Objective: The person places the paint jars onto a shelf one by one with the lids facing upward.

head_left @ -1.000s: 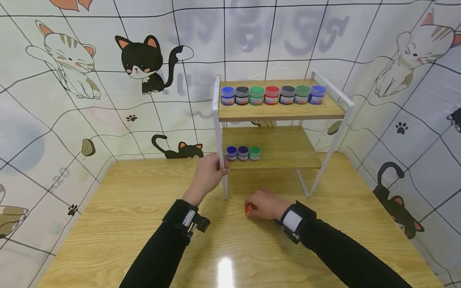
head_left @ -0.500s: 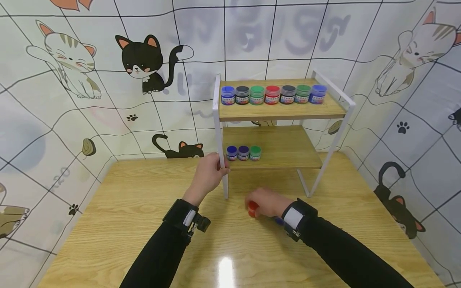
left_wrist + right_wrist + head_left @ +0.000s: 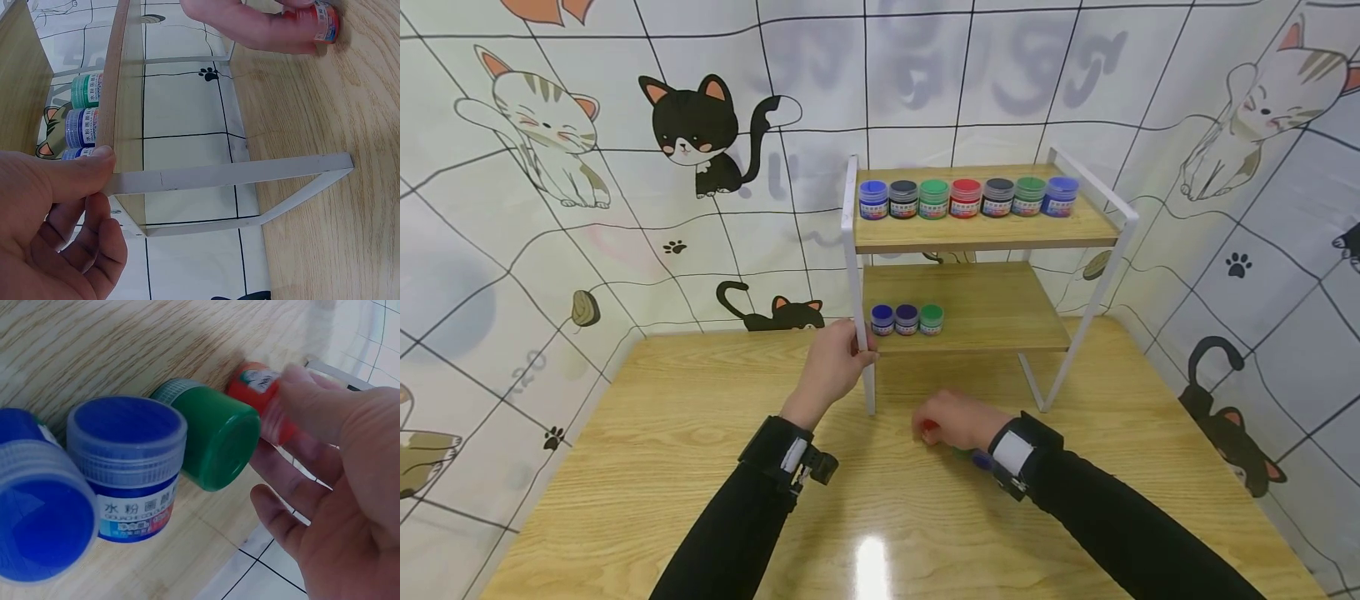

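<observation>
My left hand (image 3: 835,357) holds the white frame post of a two-tier rack (image 3: 977,352), with the thumb at the lower shelf's front edge in the left wrist view. Below that shelf, my right hand (image 3: 955,419) pinches a small red paint jar (image 3: 259,394) between thumb and fingers, close over the table; the head view shows only a bit of its red. Beside the fingers, a green paint jar (image 3: 215,437) is tipped with its base facing the wrist camera. Past it a blue paint jar (image 3: 128,469) stands upright, and another blue jar (image 3: 44,519) turns its lid to the camera.
Several paint jars (image 3: 966,198) line the rack's upper shelf. At the left of the lower shelf stand a blue jar (image 3: 882,320), a purple-lidded jar (image 3: 907,320) and a green-lidded jar (image 3: 931,320). The wooden table (image 3: 700,467) backs onto a cat-patterned wall covering (image 3: 820,75).
My right hand has turned the red jar, which showed more half a second ago and is now mostly behind the fingers. A bit of the green jar has come into sight. My left hand stays put.
</observation>
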Demonstrator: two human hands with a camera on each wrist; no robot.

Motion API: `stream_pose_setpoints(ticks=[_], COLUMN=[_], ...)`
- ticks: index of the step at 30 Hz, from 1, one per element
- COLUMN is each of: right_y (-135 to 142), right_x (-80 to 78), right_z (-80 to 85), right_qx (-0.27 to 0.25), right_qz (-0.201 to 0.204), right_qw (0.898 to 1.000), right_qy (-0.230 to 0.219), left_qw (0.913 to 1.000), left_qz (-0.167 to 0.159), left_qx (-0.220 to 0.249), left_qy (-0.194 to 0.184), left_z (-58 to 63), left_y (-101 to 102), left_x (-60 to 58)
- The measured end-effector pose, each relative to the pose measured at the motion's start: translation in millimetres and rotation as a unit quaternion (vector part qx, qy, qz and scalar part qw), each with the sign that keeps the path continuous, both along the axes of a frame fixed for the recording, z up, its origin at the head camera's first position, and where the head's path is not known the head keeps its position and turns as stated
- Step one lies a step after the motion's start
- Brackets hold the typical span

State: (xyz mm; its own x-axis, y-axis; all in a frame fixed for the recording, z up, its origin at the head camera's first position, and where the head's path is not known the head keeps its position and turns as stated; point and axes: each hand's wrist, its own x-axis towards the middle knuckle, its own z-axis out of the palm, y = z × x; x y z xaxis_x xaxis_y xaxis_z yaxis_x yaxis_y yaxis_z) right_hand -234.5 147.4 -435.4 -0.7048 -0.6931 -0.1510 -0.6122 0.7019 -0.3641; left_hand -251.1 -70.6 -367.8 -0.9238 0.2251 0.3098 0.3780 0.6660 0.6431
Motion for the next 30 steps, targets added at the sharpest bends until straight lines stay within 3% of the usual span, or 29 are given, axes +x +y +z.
stream_pose_setpoints(ticks=[9, 25, 30], right_y=[-1.3, 1.5, 2.5], right_x=[-1.2, -3.2, -5.0], right_z=[1.1, 3.8, 9.1], right_qx=[0.025, 0.038, 0.046], right_qz=[-0.055, -0.046, -0.045], right_qw=[0.998, 0.998, 0.998], right_qy=[-0.005, 0.020, 0.009], left_qw=[1.0000, 0.9999, 1.0000], left_qz=[0.002, 0.001, 0.000], left_qx=[0.003, 0.008, 0.004], left_qy=[-0.002, -0.008, -0.004], left_z=[-0.9, -0.3, -1.2], left_y=[0.2, 0.7, 0.3], left_x=[-0.5, -0.6, -1.5])
